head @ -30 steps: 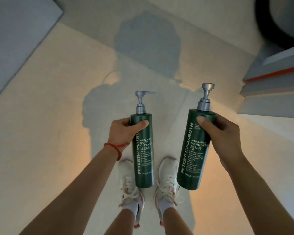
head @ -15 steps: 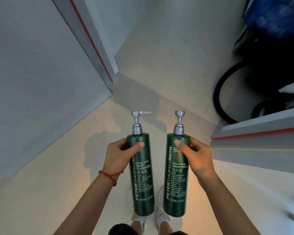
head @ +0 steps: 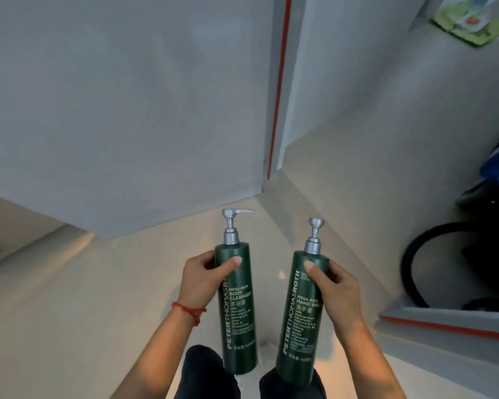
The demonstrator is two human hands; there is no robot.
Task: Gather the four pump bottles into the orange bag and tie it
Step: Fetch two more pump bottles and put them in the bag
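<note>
I hold two dark green pump bottles upright in front of me, above my knees. My left hand (head: 203, 280) grips the body cleanser bottle (head: 238, 318) near its top; its silver pump spout points right. My right hand (head: 336, 292) grips the hand wash bottle (head: 298, 326), which leans slightly right. A red string bracelet circles my left wrist. No orange bag and no other pump bottles are in view.
A grey wall panel (head: 121, 110) with a red edge strip (head: 278, 87) stands ahead on the beige floor (head: 84, 283). At the right are a black hose loop (head: 415, 263), dark and blue objects, and a grey ledge with a red stripe (head: 450, 326).
The view has lifted and turned: my shoes dropped out of sight and the wall panel now fills the upper frame. The two bottles stay gripped, slightly farther apart than half a second ago.
</note>
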